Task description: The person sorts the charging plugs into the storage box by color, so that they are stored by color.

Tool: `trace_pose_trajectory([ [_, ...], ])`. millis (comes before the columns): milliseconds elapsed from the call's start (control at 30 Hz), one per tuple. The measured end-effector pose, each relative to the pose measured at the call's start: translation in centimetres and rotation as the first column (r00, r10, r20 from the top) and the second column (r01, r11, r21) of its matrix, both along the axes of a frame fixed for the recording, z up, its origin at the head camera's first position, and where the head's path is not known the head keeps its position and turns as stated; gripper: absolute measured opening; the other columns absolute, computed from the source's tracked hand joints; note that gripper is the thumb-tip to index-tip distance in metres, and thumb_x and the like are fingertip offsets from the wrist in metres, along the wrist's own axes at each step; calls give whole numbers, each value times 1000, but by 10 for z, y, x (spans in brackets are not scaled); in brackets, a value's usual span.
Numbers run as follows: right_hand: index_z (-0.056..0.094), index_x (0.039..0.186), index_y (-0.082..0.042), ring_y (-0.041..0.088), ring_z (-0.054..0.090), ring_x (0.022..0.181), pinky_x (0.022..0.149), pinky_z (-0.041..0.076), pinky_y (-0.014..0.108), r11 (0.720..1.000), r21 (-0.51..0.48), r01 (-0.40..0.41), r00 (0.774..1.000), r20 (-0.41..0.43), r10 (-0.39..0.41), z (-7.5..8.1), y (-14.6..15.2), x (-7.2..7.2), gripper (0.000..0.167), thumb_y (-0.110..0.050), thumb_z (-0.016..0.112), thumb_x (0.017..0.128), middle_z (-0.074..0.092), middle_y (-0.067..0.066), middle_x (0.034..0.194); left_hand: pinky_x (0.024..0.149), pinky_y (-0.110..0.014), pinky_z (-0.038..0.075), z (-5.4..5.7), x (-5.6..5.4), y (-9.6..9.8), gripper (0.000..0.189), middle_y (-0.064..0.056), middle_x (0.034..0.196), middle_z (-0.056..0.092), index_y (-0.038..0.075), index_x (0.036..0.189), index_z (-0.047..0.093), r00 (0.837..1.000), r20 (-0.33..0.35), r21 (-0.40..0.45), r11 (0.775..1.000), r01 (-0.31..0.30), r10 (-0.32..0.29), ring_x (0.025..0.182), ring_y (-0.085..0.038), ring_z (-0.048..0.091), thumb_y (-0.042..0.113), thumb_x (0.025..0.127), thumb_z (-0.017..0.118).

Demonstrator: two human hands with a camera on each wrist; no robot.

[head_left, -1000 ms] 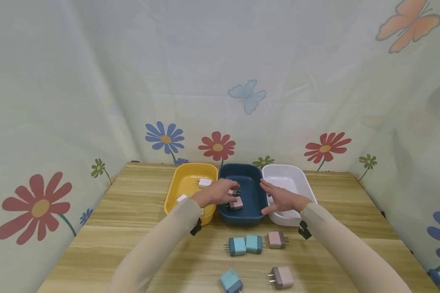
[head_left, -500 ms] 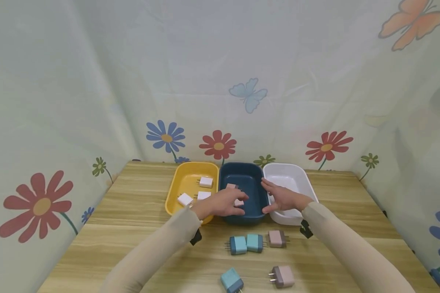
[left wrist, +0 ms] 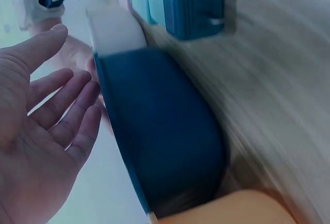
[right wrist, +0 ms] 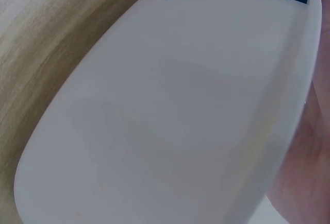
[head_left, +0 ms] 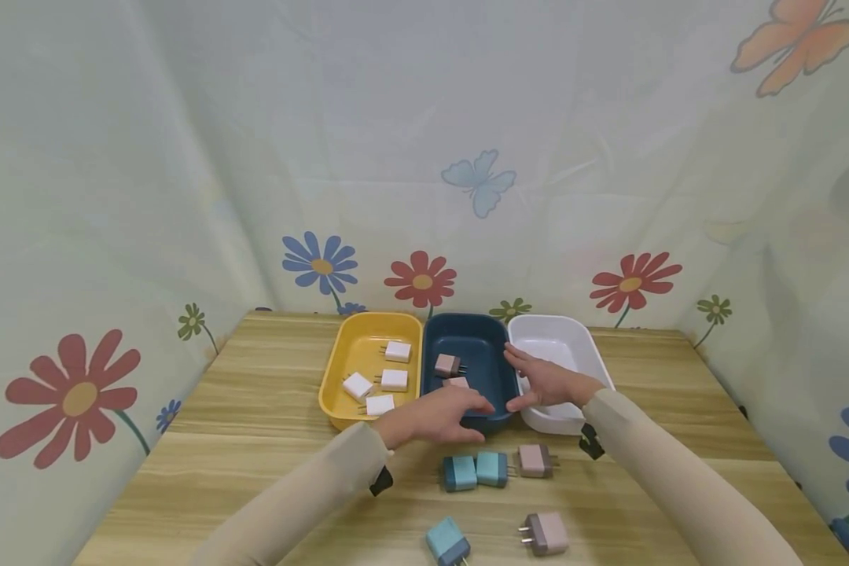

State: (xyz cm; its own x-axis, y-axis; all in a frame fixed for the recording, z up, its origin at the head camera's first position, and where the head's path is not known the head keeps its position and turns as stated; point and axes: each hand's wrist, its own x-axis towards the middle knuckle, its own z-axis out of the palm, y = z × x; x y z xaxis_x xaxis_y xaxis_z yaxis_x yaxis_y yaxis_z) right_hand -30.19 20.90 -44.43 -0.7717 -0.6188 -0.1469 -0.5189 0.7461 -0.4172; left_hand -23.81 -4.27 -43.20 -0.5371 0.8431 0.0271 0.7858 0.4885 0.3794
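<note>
My left hand point(head_left: 442, 414) hovers over the front edge of the dark blue bin point(head_left: 483, 365), fingers loosely spread and holding nothing; the left wrist view shows its palm and relaxed fingers bare. Inside that bin lie two pink plug chargers point(head_left: 447, 365), the nearer one partly hidden by the hand. My right hand point(head_left: 548, 383) rests by the adjoining rims of the blue bin and the white bin point(head_left: 555, 346), its fingers extended. On the table just below the left hand are two teal chargers point(head_left: 460, 473) side by side, with a pink charger point(head_left: 534, 461) at their right.
At the left of the row stands a yellow bin point(head_left: 357, 346) with several white chargers point(head_left: 395, 380). Closer to me lie another teal charger point(head_left: 448, 541) and a pink charger point(head_left: 546, 534). A flowered cloth point(head_left: 481, 259) hangs behind the wooden table point(head_left: 255, 440).
My left hand has come away from the pink charger in the blue bin, moving toward me and slightly right to the bin's front edge. My right hand has stayed in place.
</note>
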Motion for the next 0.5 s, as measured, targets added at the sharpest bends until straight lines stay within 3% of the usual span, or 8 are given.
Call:
trace_pose_trajectory([
  [233, 17, 146, 10, 38, 49, 120, 98, 40, 48, 1000, -8, -27, 999, -22, 27, 1, 1, 0, 104, -45, 74, 78, 7, 22, 155, 97, -21, 40, -3, 15, 13, 45, 4, 124, 58, 12, 127, 59, 995, -46, -16, 996, 91, -92, 114, -5, 51, 35, 89, 66],
  [500, 17, 146, 10, 38, 51, 118, 97, 41, 47, 999, -8, -37, 998, -41, 36, -1, 1, 0, 105, -46, 74, 78, 8, 23, 154, 93, -16, 40, -3, 33, 38, 45, 5, 120, 59, 13, 127, 59, 977, -32, -85, 974, 209, -213, 108, -2, 52, 35, 88, 67],
])
